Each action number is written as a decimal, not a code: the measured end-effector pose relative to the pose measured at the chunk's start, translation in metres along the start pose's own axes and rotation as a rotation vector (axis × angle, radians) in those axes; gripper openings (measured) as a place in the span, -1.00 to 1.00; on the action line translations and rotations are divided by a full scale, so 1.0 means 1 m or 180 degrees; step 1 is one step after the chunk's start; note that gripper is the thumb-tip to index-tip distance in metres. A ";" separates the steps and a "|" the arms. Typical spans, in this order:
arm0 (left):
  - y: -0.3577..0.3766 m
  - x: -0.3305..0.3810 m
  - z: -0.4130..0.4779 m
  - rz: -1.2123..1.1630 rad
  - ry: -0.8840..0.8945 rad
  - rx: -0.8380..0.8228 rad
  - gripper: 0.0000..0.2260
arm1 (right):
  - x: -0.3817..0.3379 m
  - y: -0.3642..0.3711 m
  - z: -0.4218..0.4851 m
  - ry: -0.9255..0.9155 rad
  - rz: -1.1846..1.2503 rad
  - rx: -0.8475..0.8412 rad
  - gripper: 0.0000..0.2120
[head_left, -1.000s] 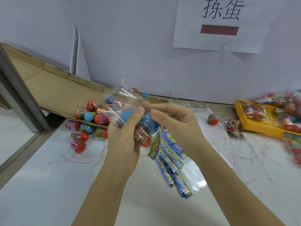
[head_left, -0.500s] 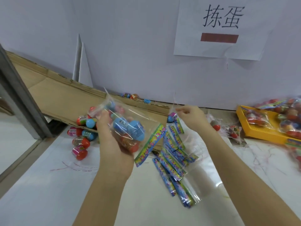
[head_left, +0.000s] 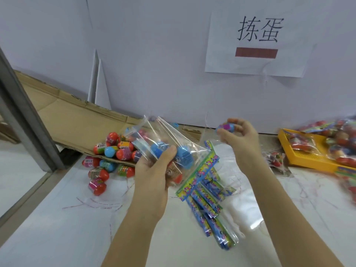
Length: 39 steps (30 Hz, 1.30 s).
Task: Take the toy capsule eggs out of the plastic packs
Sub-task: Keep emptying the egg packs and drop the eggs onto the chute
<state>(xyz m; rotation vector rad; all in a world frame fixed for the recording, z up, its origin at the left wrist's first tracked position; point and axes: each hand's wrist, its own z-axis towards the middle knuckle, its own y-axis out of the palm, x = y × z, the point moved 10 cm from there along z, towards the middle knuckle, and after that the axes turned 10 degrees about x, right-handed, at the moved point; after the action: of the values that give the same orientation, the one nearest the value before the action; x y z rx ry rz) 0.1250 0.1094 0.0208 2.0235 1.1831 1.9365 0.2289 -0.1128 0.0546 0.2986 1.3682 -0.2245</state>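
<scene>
Your left hand [head_left: 152,174] grips the plastic pack [head_left: 173,139], thumb clamped over the blue eggs [head_left: 184,158] inside. Your right hand [head_left: 240,137] pinches one capsule egg [head_left: 227,127] in curled fingertips, apart from the pack. The wall sign [head_left: 256,64] reads "拣蛋".

Blue eggs [head_left: 184,158] show through the clear pack [head_left: 169,132]; the loose eggs [head_left: 115,151] are mostly red, the tray [head_left: 312,161] yellow.

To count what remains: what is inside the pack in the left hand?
Inside the clear pack: two blue capsule eggs and a red-based one; the left hand covers any others.
</scene>
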 end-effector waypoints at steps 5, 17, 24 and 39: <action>0.008 0.000 -0.011 0.0705 0.0320 -0.0165 -0.83 | -0.080 0.022 -0.055 -0.0023 0.1257 -0.1010 -0.72; 0.028 0.017 -0.032 0.0931 0.1192 -0.0549 -0.61 | -0.135 0.039 -0.113 -0.1949 -0.0722 -0.1035 -0.67; 0.027 0.019 -0.033 0.0969 0.1304 -0.0559 -0.65 | -0.140 0.035 -0.111 -0.2636 -0.1436 -0.0778 -0.77; 0.034 0.024 -0.041 0.1511 0.1729 -0.0717 -0.60 | -0.140 0.032 -0.110 -0.2584 -0.0925 -0.0880 -0.80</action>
<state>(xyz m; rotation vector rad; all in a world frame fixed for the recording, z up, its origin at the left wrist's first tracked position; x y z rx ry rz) 0.1015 0.0820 0.0666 1.8316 0.5172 2.8210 0.1109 -0.0471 0.1751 -0.2183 0.6144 -0.3461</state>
